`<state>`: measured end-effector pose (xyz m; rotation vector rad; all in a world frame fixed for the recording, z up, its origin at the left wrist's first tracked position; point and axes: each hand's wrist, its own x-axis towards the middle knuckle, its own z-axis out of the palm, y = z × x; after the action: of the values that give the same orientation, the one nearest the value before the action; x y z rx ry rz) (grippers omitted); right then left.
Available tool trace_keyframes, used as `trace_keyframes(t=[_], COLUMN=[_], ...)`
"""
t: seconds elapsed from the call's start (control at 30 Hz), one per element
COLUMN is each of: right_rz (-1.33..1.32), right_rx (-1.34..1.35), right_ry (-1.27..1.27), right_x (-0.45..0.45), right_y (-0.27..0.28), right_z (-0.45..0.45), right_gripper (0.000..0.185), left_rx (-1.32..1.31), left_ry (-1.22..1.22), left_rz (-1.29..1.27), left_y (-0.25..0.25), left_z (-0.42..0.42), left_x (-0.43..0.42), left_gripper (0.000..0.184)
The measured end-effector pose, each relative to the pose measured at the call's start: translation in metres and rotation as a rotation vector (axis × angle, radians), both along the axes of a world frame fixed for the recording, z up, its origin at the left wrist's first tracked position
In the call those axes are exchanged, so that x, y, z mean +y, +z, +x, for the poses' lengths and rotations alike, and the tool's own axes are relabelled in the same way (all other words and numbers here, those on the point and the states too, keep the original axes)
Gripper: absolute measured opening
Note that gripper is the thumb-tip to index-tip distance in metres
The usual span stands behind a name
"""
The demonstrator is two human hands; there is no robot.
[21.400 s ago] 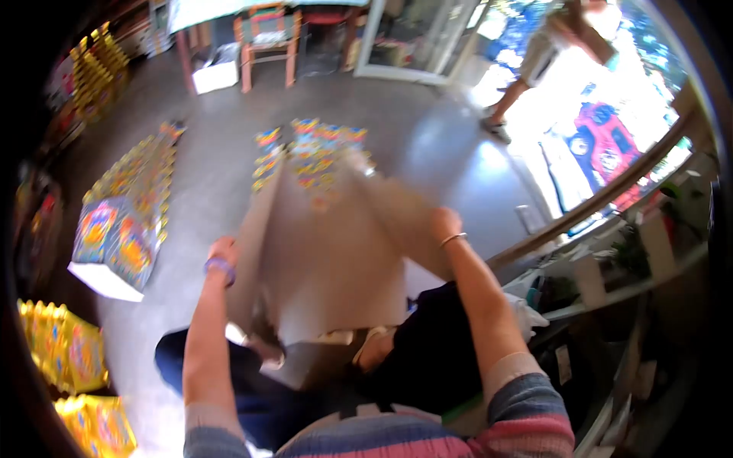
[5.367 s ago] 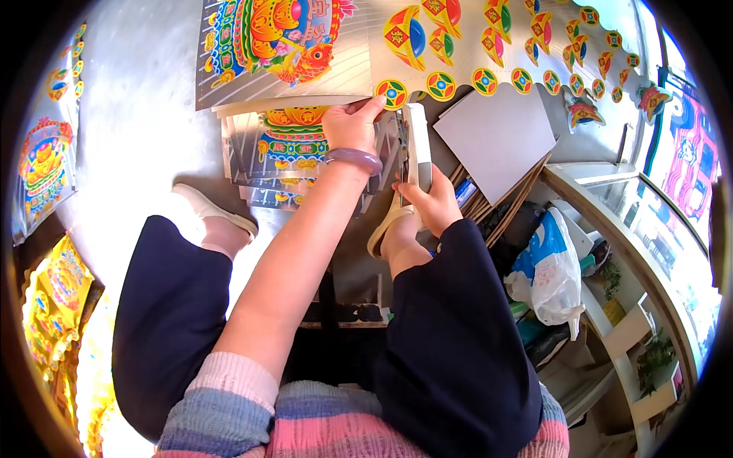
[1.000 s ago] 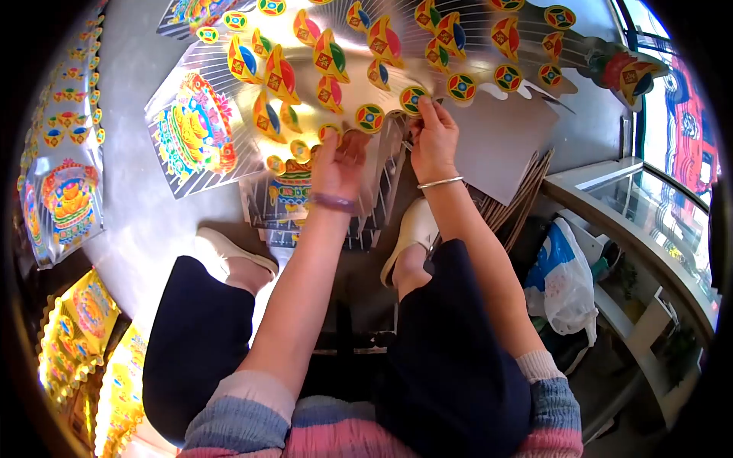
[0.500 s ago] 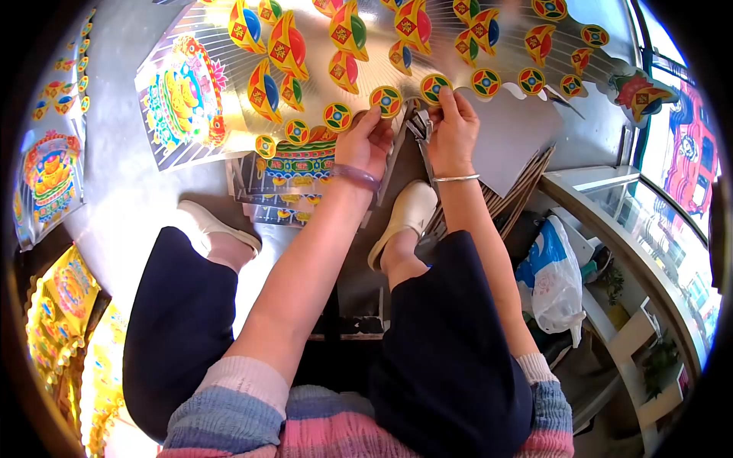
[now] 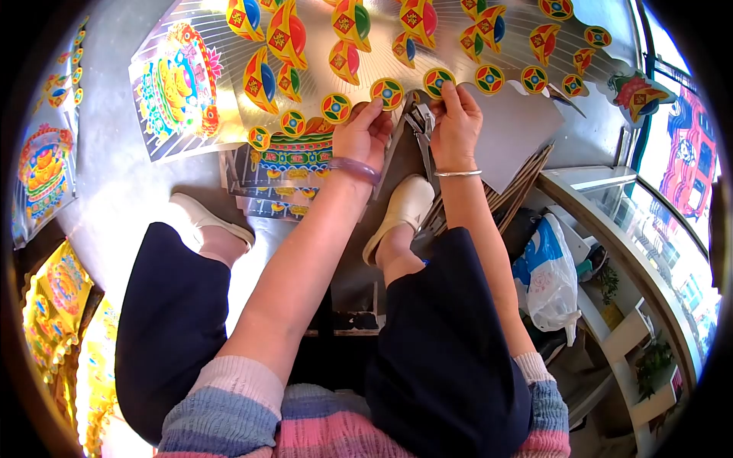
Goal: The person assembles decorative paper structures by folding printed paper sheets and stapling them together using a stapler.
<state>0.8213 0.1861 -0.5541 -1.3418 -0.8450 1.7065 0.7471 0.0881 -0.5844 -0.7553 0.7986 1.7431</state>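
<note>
A large shiny gold printed cardboard sheet point(image 5: 321, 76), with a scalloped lower edge, spreads across the top of the view. Red, green and blue ingot shapes cover it, and round coin shapes run along its edge. My left hand point(image 5: 362, 136) pinches this edge at a coin point(image 5: 387, 93), fingers curled beneath. At the neighbouring coin point(image 5: 439, 82) my right hand point(image 5: 456, 126) grips the edge between thumb and fingers. Between the hands, below the sheet, sits a metal tool point(image 5: 419, 126) whose kind I cannot make out; neither hand holds it.
Stacked printed sheets point(image 5: 286, 164) lie under the gold one. Grey cardboard pieces point(image 5: 511, 137) lean at the right, near a white and blue plastic bag point(image 5: 551, 278) and a glass-topped frame point(image 5: 611, 214). Gold decorations point(image 5: 61, 298) stand at the left.
The view has shifted slightly, and the gold sheet's left side sits a little further left. Both hands keep their grip on the same edge.
</note>
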Motion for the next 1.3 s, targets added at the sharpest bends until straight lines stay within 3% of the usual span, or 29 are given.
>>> trace_keyframes(t=[0.4, 0.53, 0.57, 0.67, 0.7, 0.83, 0.93, 1.03, 1.13, 1.17, 1.3], right_rz=[-0.015, -0.023, 0.124, 0.861, 0.750, 0.583, 0.639, 0.532, -0.283, -0.354, -0.149], right_rx=[0.065, 0.020, -0.302, -1.309, -1.427, -1.554, -1.433, -1.177, -0.456, -0.286, -0.239], right_ry=[-0.002, 0.068, 0.243, 0.734, 0.825, 0.917, 0.896, 0.900, 0.814, 0.790, 0.672], right_x=[0.001, 0.000, 0.000, -0.025, -0.036, -0.047, -0.040, -0.034, -0.036, -0.039, -0.044], right_y=[-0.007, -0.001, -0.022, -0.040, -0.041, -0.039, -0.051, -0.035, -0.005, 0.006, 0.016], right_z=[0.006, 0.024, 0.047, 0.081, 0.085, 0.087, 0.097, 0.105, 0.109, 0.108, 0.102], right_gripper=[0.011, 0.024, 0.041, 0.056, 0.072, 0.082, 0.070, 0.053, 0.042, 0.041, 0.036], left_rx=[0.042, 0.063, 0.070, 0.089, 0.096, 0.125, 0.130, 0.127, 0.113, 0.106, 0.115], left_ry=[0.027, 0.024, 0.023, 0.057, 0.053, 0.051, 0.055, 0.057, 0.041, 0.034, 0.020], left_rz=[-0.063, -0.101, -0.108, -0.126, -0.124, -0.151, -0.184, -0.196, -0.213, -0.219, -0.211], left_y=[0.002, 0.001, 0.000, -0.001, -0.001, 0.001, 0.002, 0.003, 0.004, 0.004, 0.002], left_z=[0.001, 0.001, 0.001, 0.003, 0.003, 0.003, 0.004, 0.003, 0.002, 0.003, 0.002], left_x=[0.003, 0.004, 0.005, 0.007, 0.008, 0.009, 0.009, 0.011, 0.011, 0.011, 0.009], left_gripper=[0.011, 0.012, 0.012, 0.012, 0.012, 0.012, 0.012, 0.012, 0.012, 0.012, 0.012])
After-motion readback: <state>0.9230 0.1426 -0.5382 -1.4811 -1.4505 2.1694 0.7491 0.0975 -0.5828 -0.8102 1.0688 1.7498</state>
